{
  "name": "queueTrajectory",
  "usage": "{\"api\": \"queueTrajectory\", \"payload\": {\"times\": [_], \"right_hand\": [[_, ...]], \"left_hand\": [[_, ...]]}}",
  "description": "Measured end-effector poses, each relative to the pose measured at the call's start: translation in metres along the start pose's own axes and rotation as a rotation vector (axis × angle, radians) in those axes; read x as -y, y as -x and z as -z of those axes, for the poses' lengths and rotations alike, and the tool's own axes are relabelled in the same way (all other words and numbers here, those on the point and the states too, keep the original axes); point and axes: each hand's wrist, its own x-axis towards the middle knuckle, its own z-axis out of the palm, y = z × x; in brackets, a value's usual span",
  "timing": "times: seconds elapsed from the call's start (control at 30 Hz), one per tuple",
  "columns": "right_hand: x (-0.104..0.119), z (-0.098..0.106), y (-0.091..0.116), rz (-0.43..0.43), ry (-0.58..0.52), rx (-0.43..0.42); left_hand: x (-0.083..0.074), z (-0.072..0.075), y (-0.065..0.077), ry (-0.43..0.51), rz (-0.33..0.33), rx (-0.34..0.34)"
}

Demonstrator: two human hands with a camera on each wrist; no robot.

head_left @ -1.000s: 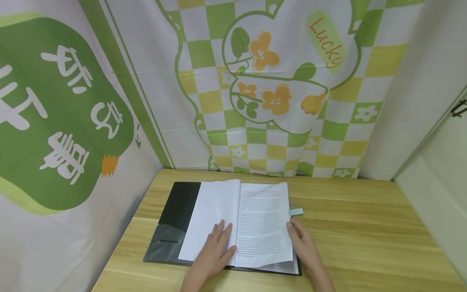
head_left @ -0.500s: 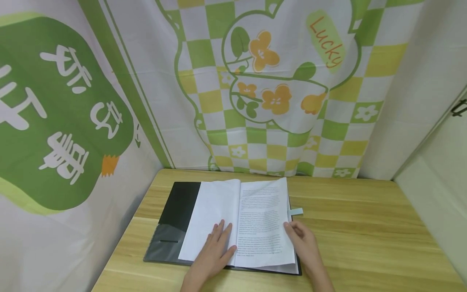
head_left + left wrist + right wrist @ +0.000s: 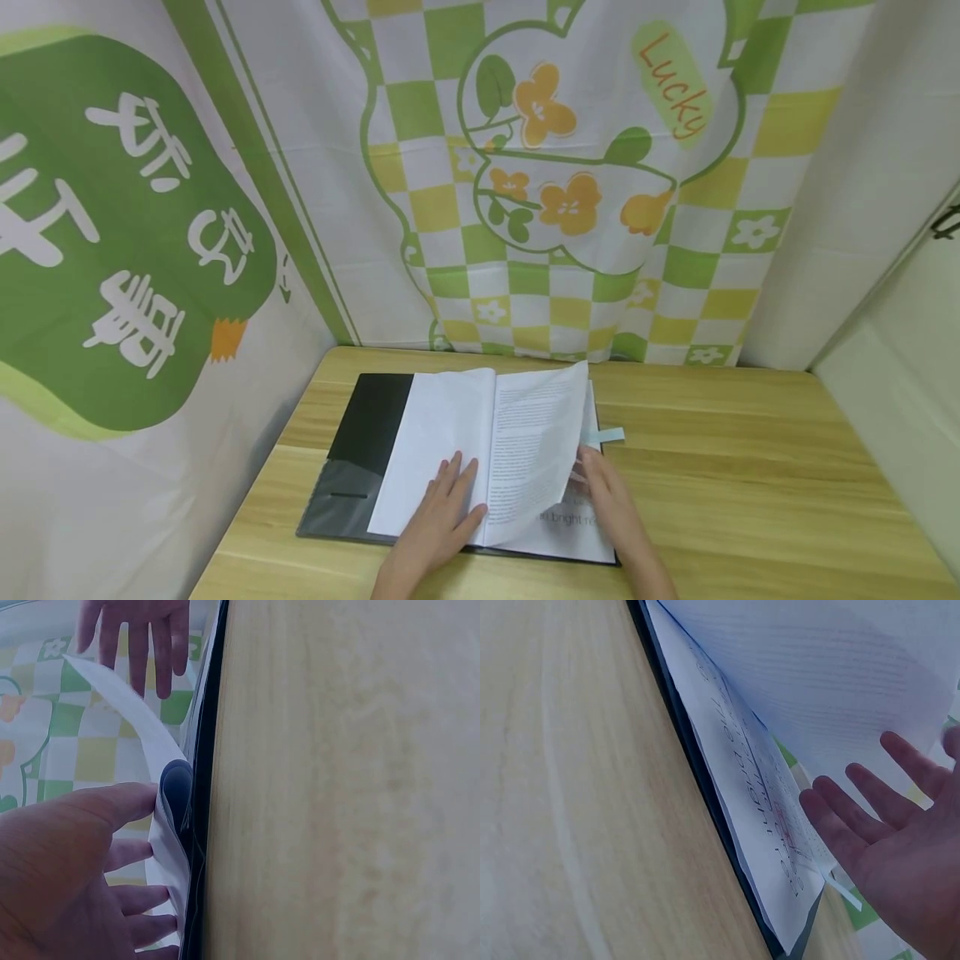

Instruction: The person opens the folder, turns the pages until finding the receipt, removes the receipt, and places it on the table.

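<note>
A book of printed sheets (image 3: 435,425) lies spread in a black cover (image 3: 371,417) on the wooden table. My left hand (image 3: 441,525) rests with straight fingers on the left page, thumb by the fold. On the right side, a page of small print (image 3: 532,442) stands lifted and curved toward the left. My right hand (image 3: 613,504) is behind that page's free edge; in the right wrist view its fingers (image 3: 840,810) are extended against the raised page. Larger lettering shows on the sheet beneath (image 3: 727,735).
A pale blue tab (image 3: 611,435) sticks out past the book's right edge. A clear pocket (image 3: 345,500) covers the lower left of the cover. Patterned cloth (image 3: 555,292) hangs behind the wooden table (image 3: 750,483), and more cloth hangs at both sides.
My right hand first pinched the right page's edge; the page has risen and bent leftward, uncovering the sheet below. The right fingers have straightened. My left hand has stayed put.
</note>
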Motion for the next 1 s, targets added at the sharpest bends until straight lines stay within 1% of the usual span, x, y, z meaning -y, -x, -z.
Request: {"api": "queueTrajectory", "payload": {"times": [0.07,0.13,0.23,0.33,0.5,0.63,0.73,0.83,1.0], "right_hand": [[0.0,-0.004,0.0,0.017,0.084,0.008],[-0.001,-0.009,-0.001,0.059,0.145,0.021],[-0.001,-0.016,0.0,0.113,0.172,0.04],[-0.001,-0.021,0.001,0.165,0.226,0.044],[-0.001,-0.027,0.003,0.192,0.312,0.033],[-0.001,-0.031,0.005,0.209,0.344,0.03],[-0.001,-0.032,0.005,0.229,0.354,0.023],[0.0,-0.033,0.004,0.245,0.349,0.026],[0.0,-0.036,0.005,0.266,0.324,0.053]], "left_hand": [[0.001,0.001,0.001,0.004,0.001,-0.001],[0.002,0.001,0.001,0.004,0.0,-0.004],[0.002,0.001,0.001,0.008,0.001,-0.005],[0.003,0.001,0.001,0.004,0.0,-0.008],[0.007,0.002,0.003,0.006,-0.02,-0.027],[0.011,0.002,0.006,0.036,-0.015,-0.012],[0.011,0.002,0.008,0.051,0.013,0.012],[0.006,0.001,0.006,0.028,0.041,0.024],[-0.005,-0.005,0.004,-0.048,0.082,0.013]]}}
